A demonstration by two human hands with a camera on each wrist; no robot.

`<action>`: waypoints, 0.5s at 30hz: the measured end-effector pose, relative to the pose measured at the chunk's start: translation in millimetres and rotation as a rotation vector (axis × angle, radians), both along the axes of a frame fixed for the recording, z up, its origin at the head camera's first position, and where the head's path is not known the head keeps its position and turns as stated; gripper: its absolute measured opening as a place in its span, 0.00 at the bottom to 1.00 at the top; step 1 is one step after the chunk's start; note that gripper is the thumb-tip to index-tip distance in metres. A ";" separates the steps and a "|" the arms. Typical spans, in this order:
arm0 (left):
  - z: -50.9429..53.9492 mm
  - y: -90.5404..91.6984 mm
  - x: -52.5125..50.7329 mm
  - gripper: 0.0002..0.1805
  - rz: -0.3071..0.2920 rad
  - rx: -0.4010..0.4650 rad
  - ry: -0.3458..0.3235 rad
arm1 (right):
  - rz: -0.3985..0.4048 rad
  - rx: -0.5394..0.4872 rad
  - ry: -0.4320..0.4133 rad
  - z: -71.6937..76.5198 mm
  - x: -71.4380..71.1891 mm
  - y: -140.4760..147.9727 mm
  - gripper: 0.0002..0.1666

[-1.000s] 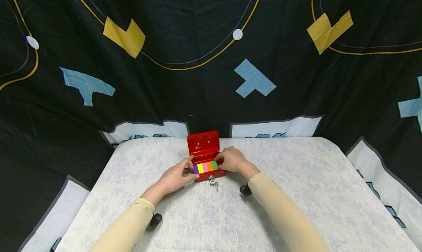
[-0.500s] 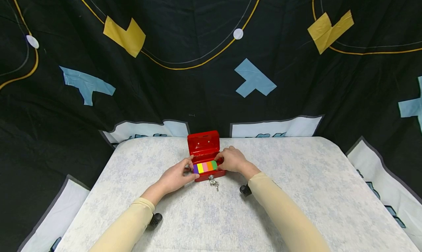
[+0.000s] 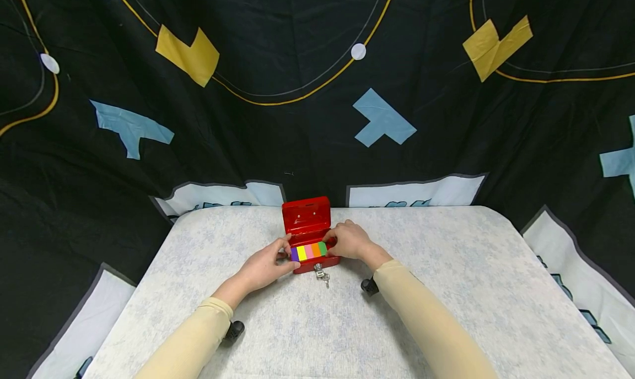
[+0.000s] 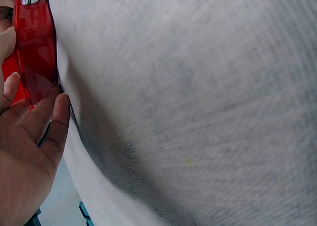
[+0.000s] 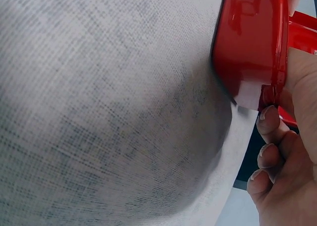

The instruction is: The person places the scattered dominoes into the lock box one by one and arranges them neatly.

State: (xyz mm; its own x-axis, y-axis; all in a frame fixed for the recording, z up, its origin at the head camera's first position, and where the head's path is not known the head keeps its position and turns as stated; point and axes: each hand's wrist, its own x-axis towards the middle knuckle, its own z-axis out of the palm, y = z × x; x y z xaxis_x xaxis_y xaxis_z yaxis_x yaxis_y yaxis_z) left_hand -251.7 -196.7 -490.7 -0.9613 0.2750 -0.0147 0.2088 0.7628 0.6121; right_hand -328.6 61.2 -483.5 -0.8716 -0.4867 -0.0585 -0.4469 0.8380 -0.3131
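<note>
A small red metal cash box stands on the table with its lid raised. Inside lies a strip of coloured bands, purple, yellow, pink, orange and green; its exact kind is unclear. My left hand holds the purple end between thumb and index finger. In the left wrist view, other fingers touch the box's outer side. At the green end, my right hand pinches the strip. In the right wrist view its thumb reaches over the rim, while the other fingers curl outside the box.
Keys hang from the lock at the box's front. A pale patterned cloth covers the table. Behind it hangs a black curtain with coloured shapes. Black wrist devices sit under both forearms.
</note>
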 end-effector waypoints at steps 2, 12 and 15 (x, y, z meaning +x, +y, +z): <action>-0.2 0.0 -0.2 0.19 0.000 0.000 -0.002 | -0.002 -0.004 -0.003 -0.3 -0.5 0.2 0.22; 0.7 0.2 0.5 0.19 -0.001 -0.006 -0.001 | 0.012 -0.028 -0.002 1.3 -1.9 3.2 0.23; 0.7 0.3 1.1 0.19 0.000 -0.004 0.001 | 0.021 -0.052 -0.003 3.4 -1.0 4.5 0.22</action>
